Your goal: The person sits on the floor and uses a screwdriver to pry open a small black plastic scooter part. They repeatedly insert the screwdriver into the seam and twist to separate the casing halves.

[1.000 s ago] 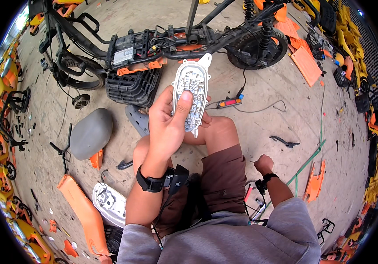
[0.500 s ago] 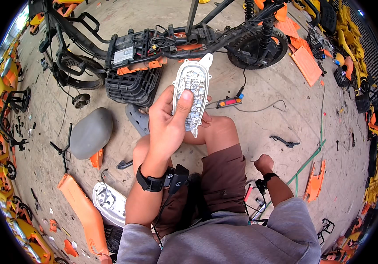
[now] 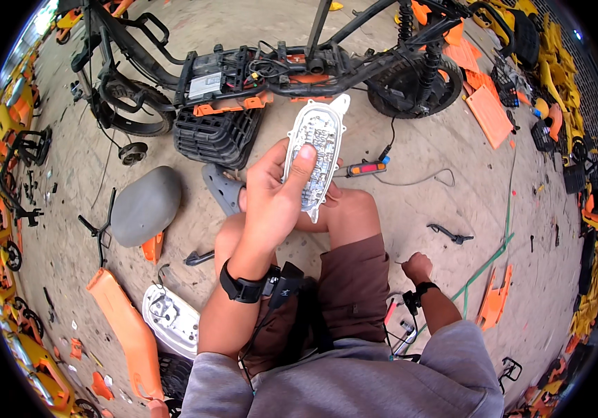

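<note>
My left hand [image 3: 278, 188] is closed on a white oval lamp unit [image 3: 323, 129] with an exposed board of small components, thumb across its face, held above my knees. Low at the right, beside my thigh, my right hand [image 3: 417, 268] is closed in a fist with a thin item sticking out, too small to make out. A white lamp housing [image 3: 180, 320] lies on the floor at my left, near a long orange panel [image 3: 128, 334]. Beyond the held unit, a small red-and-orange light bar [image 3: 366, 168] lies on the floor with a cable attached.
A stripped black scooter frame [image 3: 285, 73] spans the top, over a black crate [image 3: 212, 139]. A grey seat or case [image 3: 145, 205], orange panels [image 3: 490, 118], a small black bracket [image 3: 450, 233] and a green strap [image 3: 487, 258] lie around me. Yellow body parts [image 3: 549, 63] line both sides.
The view has shifted slightly, and the held lamp unit sits a little farther right and lower in it. Both hands keep the same grip.
</note>
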